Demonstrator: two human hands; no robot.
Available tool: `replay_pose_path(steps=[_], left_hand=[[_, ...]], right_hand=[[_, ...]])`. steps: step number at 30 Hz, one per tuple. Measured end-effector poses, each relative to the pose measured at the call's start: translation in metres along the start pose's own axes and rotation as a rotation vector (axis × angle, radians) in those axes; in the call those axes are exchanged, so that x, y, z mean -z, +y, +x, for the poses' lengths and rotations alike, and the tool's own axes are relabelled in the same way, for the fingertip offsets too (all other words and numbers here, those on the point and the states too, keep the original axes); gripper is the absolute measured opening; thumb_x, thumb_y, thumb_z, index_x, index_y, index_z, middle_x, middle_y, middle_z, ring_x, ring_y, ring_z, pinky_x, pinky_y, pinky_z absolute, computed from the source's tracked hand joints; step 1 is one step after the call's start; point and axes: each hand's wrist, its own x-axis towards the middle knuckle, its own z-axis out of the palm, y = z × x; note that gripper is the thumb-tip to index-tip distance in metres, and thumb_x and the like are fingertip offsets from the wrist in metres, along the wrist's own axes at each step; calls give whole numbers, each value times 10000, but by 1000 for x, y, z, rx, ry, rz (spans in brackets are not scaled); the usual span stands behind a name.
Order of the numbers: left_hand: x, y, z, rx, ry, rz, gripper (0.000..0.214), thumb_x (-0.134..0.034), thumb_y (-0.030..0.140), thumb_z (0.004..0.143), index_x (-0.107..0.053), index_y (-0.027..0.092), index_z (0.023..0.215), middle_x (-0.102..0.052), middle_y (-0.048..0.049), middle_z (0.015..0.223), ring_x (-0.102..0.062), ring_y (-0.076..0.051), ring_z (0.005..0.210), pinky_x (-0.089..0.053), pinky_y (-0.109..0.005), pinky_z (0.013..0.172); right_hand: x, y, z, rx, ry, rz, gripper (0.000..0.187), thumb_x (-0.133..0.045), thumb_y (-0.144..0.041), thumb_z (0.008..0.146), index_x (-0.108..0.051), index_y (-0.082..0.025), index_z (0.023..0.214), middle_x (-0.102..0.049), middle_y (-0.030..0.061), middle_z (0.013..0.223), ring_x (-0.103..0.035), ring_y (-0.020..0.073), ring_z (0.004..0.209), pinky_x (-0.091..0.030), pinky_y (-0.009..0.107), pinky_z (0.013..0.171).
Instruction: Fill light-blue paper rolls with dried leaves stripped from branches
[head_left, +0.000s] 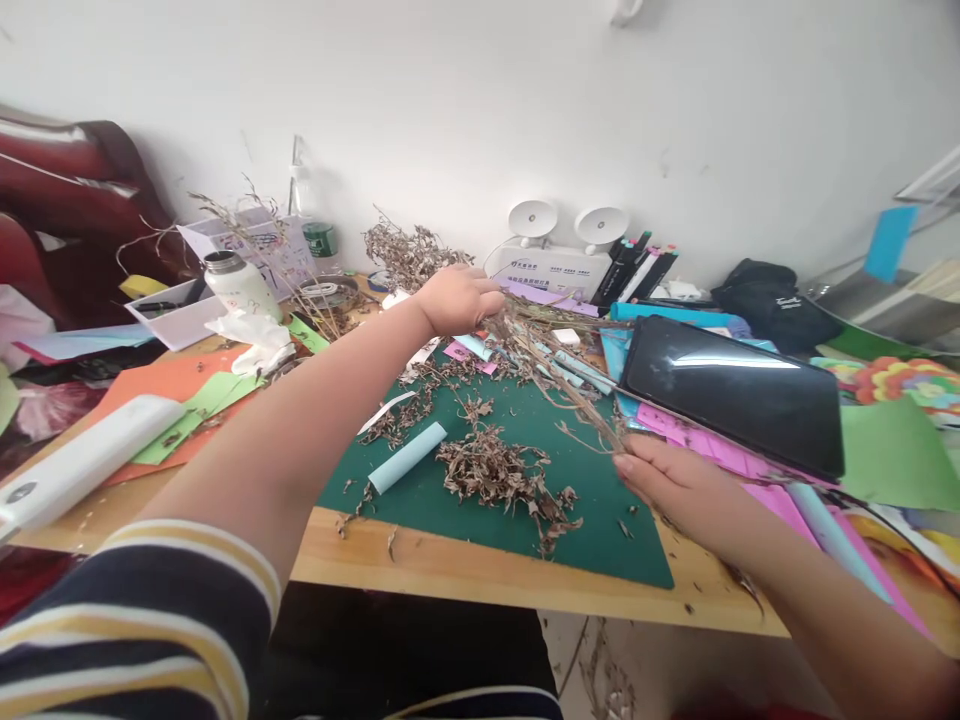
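My left hand [459, 300] is closed around a bundle of dried plant stems [559, 375] above the back of a green cutting mat [600, 540]. My right hand [667, 485] grips the lower end of the same stems over the mat's right side. Brown, curled foliage [412, 252] spreads beyond my left hand, toward the wall. Below the stems, a loose heap of dried leaves [499, 475] lies on the mat. Just left of the heap rests a rolled light-blue paper tube [407, 458].
A black tablet [735, 390] lies at the right among coloured papers. Markers [637, 268] stand beside a white two-lamp emergency light [551, 265] against the wall. At the left are a white bottle [241, 285], a crumpled tissue [255, 340] and a long white device [86, 460].
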Motion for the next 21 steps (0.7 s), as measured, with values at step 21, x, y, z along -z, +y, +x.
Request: replay_pose_path(steps=[21], left_hand=[[-26, -19, -1, -61, 73, 20, 176, -420, 104, 625, -578, 170, 663, -542, -46, 623, -448, -167, 594, -258, -278, 497]], right_hand=[[0, 21, -37, -124, 41, 61, 418, -269, -575, 704, -443, -231, 542, -570, 41, 629, -548, 200, 650, -472, 324, 612]])
